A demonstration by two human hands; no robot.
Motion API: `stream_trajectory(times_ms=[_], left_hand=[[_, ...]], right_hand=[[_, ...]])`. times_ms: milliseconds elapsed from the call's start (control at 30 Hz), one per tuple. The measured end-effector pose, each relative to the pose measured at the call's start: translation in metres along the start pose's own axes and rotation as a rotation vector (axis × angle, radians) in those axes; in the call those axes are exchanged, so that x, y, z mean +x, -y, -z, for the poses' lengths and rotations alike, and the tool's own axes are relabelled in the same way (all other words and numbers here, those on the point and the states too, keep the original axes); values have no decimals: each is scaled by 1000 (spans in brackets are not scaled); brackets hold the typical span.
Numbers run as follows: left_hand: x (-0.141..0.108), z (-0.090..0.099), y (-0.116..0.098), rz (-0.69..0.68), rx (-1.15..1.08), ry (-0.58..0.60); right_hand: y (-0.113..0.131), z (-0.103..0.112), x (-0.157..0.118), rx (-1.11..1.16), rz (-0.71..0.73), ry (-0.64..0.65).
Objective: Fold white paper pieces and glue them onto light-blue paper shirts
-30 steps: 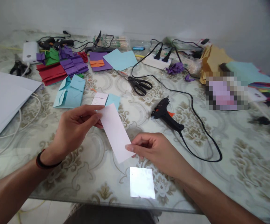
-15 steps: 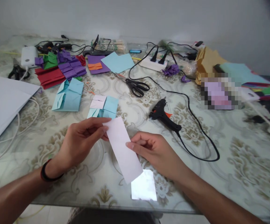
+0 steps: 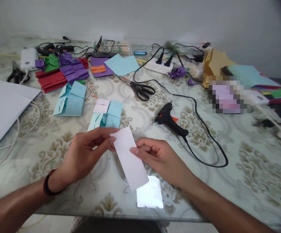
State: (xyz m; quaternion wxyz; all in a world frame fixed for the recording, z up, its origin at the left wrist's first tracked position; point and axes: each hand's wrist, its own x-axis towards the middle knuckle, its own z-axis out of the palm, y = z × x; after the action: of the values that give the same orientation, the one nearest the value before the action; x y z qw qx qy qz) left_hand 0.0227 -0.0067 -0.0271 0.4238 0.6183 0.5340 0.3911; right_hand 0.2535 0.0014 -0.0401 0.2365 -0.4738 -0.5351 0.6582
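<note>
A pale pinkish-white strip of paper (image 3: pixel 130 161) is held tilted above the table between both hands. My left hand (image 3: pixel 89 152) pinches its upper left corner between thumb and fingers. On the strip's right edge my right hand (image 3: pixel 155 155) grips with the thumb on top and the fingers behind. Just beyond the left hand lies a folded light-blue paper piece (image 3: pixel 115 113) with a pale pink section at one corner. Another folded light-blue piece (image 3: pixel 73 103) rests farther left. Below the strip is a bright white square patch (image 3: pixel 150 194); whether paper or reflection, I cannot tell.
A black glue gun (image 3: pixel 171 119) lies right of the hands, its cord looping toward a white power strip (image 3: pixel 158 66). Black-handled scissors (image 3: pixel 142 90) lie behind it. Folded red paper (image 3: pixel 50 80) and purple paper (image 3: pixel 74 71) are at the back left. White sheets (image 3: pixel 6 103) cover the left side.
My left hand has come slightly nearer and to the right, bringing the strip's upper end with it. My right hand stays almost in place.
</note>
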Motion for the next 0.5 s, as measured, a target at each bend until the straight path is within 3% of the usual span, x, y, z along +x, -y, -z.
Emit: stream_trajectory(times_ms=[500], left_hand=[[-7,-4,0,-14,-22,63]], right_hand=[[-2,-1,-4,-116,84,-62]])
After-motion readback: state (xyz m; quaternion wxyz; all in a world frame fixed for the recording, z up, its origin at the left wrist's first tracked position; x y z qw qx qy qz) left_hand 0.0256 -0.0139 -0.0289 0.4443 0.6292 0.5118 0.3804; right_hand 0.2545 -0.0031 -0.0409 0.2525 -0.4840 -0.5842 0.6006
